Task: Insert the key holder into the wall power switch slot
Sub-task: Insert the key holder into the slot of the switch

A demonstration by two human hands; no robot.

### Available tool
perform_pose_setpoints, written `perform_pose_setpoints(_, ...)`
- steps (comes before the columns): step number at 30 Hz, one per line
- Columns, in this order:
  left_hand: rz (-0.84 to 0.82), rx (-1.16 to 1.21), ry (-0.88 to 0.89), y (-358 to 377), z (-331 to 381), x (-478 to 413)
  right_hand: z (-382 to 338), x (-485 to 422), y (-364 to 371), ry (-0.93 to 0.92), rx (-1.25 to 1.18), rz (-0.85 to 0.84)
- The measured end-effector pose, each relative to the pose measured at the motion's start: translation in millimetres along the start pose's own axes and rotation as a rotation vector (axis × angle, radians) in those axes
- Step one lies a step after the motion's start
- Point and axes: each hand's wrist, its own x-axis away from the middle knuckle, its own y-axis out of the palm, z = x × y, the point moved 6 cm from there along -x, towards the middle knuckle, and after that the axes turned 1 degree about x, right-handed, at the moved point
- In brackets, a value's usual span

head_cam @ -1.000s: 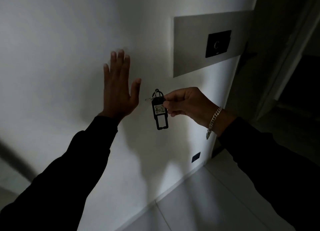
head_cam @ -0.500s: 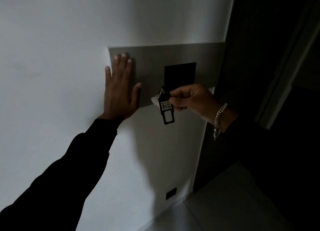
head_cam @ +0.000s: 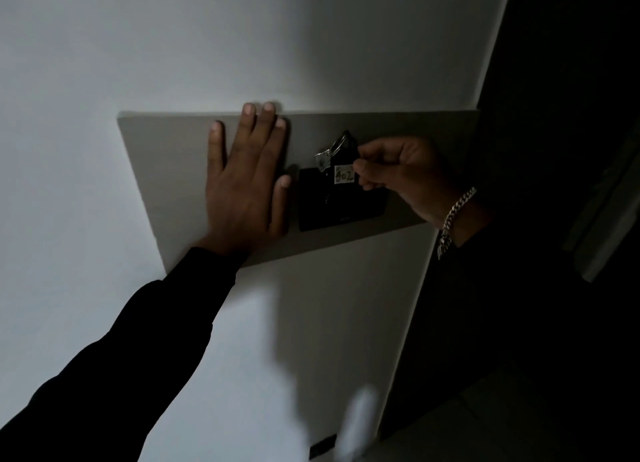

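Note:
The black wall power switch [head_cam: 341, 205] sits on a grey panel [head_cam: 166, 157] fixed to the white wall. My right hand [head_cam: 398, 174] pinches a black key holder [head_cam: 343, 171] bearing a white "402" label, with a metal ring and key at its top. The holder stands upright against the top of the switch; the dim light hides whether its lower end is inside the slot. My left hand [head_cam: 246, 181] lies flat, fingers spread, on the panel just left of the switch.
A dark doorway [head_cam: 571, 150] opens to the right of the wall corner. Low on the wall sits a small dark outlet [head_cam: 322, 444]. A metal chain bracelet [head_cam: 453, 216] hangs on my right wrist. The room is dim.
My right hand has lifted the key holder from below the switch up to its top edge. My left hand has slid right onto the grey panel. The view has moved closer.

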Motion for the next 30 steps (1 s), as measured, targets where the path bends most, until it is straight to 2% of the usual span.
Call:
perform_pose_setpoints(8, -0.037, -0.329, -0.009, 16, 5, 4, 15, -46, -42, -0.119, 0.043, -0.006)
perform_pose_setpoints(17, -0.076, -0.556, 0.010, 17, 1, -17, 29, -58, -46, -0.165, -0.014, -0.101)
perform_pose_setpoints(26, -0.035, -0.646, 0.034, 22, -4, -10, 40, -58, -50, -0.228, 0.111, -0.099)
perform_pose_setpoints(30, -0.021, -0.643, 0.050, 23, -4, -8, 9, -59, -62, -0.424, 0.190, -0.106)
